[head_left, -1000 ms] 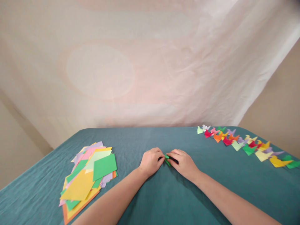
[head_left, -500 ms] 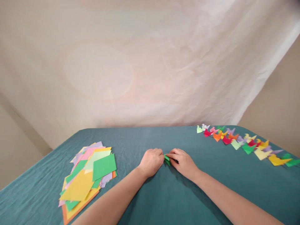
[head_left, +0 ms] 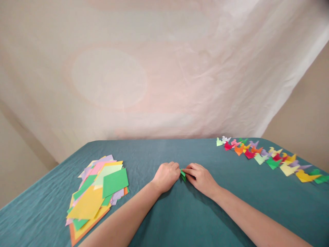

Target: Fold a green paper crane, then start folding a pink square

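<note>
A small folded piece of green paper [head_left: 183,174] lies on the teal tablecloth [head_left: 185,212] at the middle of the table. My left hand [head_left: 166,176] is curled, its fingertips pinching the paper's left side. My right hand [head_left: 200,176] pinches the same paper from the right, fingers pressed together over it. Most of the paper is hidden between the two hands.
A loose pile of coloured square sheets [head_left: 97,189] lies at the left, a green one on top. A row of several folded paper figures [head_left: 267,157] in mixed colours runs along the table's right side. A pale cloth backdrop [head_left: 154,68] hangs behind the table.
Both hands have closed in slightly on the green paper, so less of it shows. The rest has not moved.
</note>
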Available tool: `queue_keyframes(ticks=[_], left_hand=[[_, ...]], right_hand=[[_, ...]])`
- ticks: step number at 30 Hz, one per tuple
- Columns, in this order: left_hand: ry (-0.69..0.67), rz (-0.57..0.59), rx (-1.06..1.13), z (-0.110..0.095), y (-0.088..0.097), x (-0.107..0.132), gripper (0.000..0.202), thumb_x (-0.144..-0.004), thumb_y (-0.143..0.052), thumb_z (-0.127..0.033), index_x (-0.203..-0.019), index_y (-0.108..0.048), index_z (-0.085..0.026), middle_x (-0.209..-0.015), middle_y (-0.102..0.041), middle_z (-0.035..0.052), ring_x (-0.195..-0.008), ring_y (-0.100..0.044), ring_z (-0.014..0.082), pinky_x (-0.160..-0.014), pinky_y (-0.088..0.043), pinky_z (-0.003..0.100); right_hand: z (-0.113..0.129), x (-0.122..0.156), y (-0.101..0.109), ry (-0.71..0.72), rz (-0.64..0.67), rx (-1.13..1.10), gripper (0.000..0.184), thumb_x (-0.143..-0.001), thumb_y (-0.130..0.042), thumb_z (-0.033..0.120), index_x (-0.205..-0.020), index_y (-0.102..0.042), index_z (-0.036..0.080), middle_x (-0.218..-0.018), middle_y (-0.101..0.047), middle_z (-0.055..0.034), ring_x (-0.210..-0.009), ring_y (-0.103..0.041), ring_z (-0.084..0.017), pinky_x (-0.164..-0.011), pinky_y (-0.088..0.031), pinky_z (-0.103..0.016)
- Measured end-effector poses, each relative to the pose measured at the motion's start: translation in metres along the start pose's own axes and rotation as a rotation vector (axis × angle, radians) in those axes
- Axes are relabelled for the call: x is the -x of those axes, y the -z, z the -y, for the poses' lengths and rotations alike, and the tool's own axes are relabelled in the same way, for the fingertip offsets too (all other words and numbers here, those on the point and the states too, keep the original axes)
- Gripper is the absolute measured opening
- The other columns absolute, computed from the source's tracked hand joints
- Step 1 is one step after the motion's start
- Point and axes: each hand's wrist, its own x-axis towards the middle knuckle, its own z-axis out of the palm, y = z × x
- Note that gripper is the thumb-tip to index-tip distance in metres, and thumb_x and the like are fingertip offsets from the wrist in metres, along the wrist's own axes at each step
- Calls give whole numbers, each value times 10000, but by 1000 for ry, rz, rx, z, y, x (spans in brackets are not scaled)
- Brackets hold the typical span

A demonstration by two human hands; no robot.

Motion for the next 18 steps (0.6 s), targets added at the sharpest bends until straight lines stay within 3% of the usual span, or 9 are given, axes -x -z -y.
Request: queue_keyframes(ticks=[9, 18], left_hand=[[6, 11, 51, 2, -2, 1, 147, -874, -466, -155, -869, -613, -165, -838, -585, 49, -776, -555, 168, -640, -451, 247], [-6, -20, 341, 12, -2, 5, 264, -858, -433, -141, -997, -640, -228, -950, -607, 33, -903, -551, 153, -811, -439, 249]], right_hand=[[3, -1, 3, 30, 10, 27, 231, -872, -491, 206, -1046, -637, 249, -865, -596, -42, -808, -553, -166, -739, -442, -300], [4, 0, 7, 49, 25, 17, 331, -822, -468, 84, -1045, -644, 252, -876, -589, -43, -815, -530, -172, -747, -437, -315]])
